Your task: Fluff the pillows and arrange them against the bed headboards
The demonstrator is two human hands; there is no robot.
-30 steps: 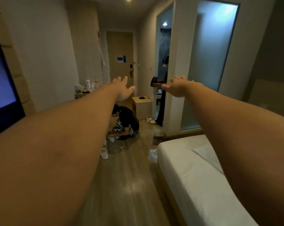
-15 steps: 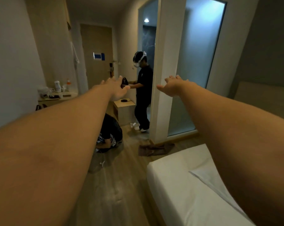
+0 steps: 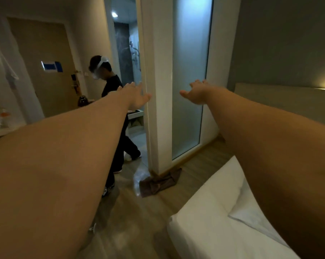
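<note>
Both my arms are stretched out straight ahead at chest height. My left hand (image 3: 136, 97) is open with fingers spread and holds nothing. My right hand (image 3: 196, 92) is also open and empty, palm down. A bed with a white sheet (image 3: 210, 221) lies at the lower right. A corner of a white pillow (image 3: 251, 217) shows on it, mostly hidden behind my right forearm. The padded headboard (image 3: 288, 101) runs along the right wall, far from both hands.
A person in black with a headset (image 3: 109, 85) stands in the bathroom doorway. A white pillar (image 3: 158, 109) and a frosted glass panel (image 3: 189, 81) stand ahead. A brown cloth (image 3: 159, 182) lies on the wooden floor. The room door (image 3: 46, 71) is at the left.
My view has swung to the right: the TV and the crouching person have left the frame, and the bed and headboard fill more of the right side. Both hands stay open and outstretched.
</note>
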